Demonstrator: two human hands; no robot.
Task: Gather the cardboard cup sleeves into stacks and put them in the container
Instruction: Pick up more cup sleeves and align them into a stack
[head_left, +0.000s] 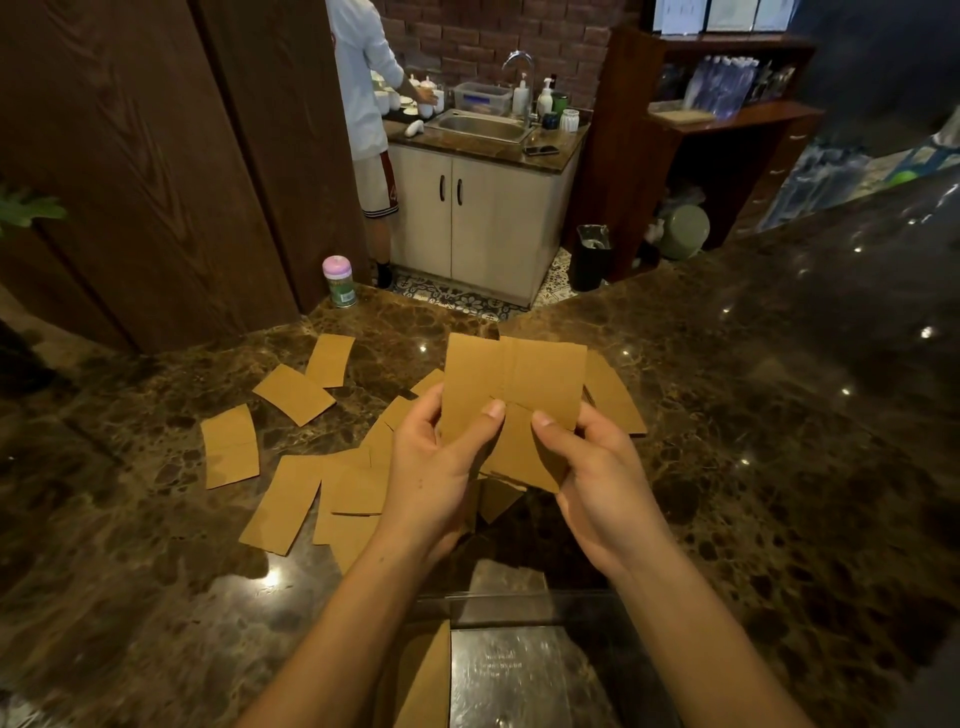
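Observation:
Both hands hold a small bunch of flat brown cardboard cup sleeves (514, 379) upright above the marble counter. My left hand (441, 462) grips the bunch's left side, thumb on its front. My right hand (587, 467) pinches the lower right part, thumb on the front. Several loose sleeves (291, 499) lie scattered flat on the counter to the left and behind my hands. A clear plastic container (519, 608) stands at the near edge below my forearms, with a stack of sleeves (431, 680) upright against its left side.
The dark marble counter (779, 467) stretches right and left. A pink-lidded bottle (338, 280) stands at its far edge. Beyond it a person in white stands at a sink cabinet (483, 208), with a black bin (589, 257) on the floor.

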